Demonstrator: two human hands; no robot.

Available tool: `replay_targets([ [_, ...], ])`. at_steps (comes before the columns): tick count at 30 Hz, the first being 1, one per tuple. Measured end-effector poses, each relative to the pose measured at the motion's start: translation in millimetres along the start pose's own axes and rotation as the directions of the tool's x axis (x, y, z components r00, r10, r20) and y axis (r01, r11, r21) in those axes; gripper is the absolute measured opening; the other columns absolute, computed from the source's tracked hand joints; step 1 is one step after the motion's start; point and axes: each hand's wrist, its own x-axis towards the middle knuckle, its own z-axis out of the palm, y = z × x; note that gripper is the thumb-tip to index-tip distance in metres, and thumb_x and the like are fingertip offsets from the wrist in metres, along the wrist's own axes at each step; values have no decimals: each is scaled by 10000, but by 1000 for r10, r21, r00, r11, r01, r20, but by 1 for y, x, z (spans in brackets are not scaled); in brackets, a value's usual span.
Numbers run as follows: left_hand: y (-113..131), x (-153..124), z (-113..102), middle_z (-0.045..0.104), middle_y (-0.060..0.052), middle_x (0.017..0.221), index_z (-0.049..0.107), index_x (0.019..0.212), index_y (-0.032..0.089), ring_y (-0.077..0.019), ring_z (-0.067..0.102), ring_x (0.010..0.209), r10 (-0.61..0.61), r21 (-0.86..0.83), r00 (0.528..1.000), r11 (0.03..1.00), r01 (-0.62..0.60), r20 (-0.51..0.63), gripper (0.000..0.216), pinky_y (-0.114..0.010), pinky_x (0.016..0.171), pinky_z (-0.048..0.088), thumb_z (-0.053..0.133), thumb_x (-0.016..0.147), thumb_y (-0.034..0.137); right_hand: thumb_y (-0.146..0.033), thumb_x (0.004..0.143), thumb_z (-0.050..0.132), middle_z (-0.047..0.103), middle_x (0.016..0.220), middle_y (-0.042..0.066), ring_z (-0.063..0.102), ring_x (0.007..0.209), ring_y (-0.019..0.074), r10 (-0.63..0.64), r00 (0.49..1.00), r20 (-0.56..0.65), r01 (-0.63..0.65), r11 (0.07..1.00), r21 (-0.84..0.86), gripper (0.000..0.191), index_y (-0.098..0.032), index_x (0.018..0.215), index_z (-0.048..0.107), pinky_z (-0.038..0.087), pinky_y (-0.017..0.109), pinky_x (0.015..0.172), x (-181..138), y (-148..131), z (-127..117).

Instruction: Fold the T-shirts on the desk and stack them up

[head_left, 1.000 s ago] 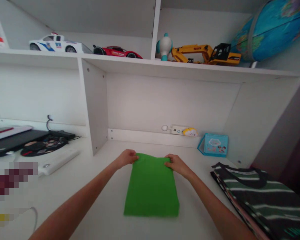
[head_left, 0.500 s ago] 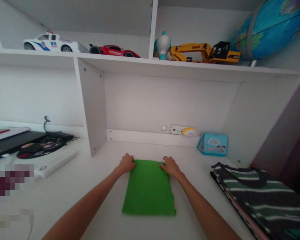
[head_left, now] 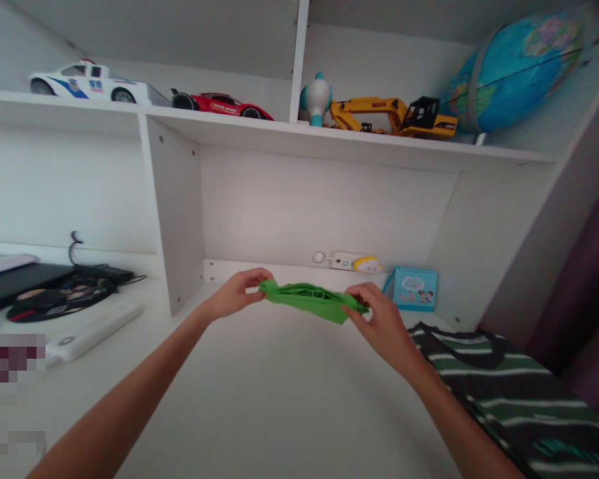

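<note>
A folded green cloth [head_left: 309, 303] is held up off the white desk between both hands, its layered, bunched edge turned toward me. Whether it is a garment or something else I cannot tell. My left hand [head_left: 243, 291] pinches its left end between thumb and fingers. At the other end, my right hand [head_left: 379, 318] grips the right corner, thumb below and fingers over the top. The cloth sags slightly and tilts down to the right.
On the right lies a stack of folded clothes, a striped shirt [head_left: 509, 372] on top. Behind are a blue desk calendar [head_left: 414, 289] and a power strip [head_left: 343, 261]. A white device [head_left: 97, 330] lies left. Toys and a globe [head_left: 524, 73] fill the shelf above.
The green cloth lay flat on the desk; now both hands have lifted it by its far edge and tipped it up. The camera view has shifted slightly.
</note>
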Motion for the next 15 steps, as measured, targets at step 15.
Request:
replay_targets([
  [15, 27, -52, 141, 452, -111, 1214, 380, 1256, 225, -279, 436, 1081, -185, 514, 912, 857, -34, 367, 521, -410, 894, 353, 416, 802, 478, -177, 838, 293, 390, 1302, 92, 328, 1203, 162, 166, 874, 458, -100, 981, -164, 382, -128, 1167, 481, 251, 326, 1002, -65, 99, 63],
])
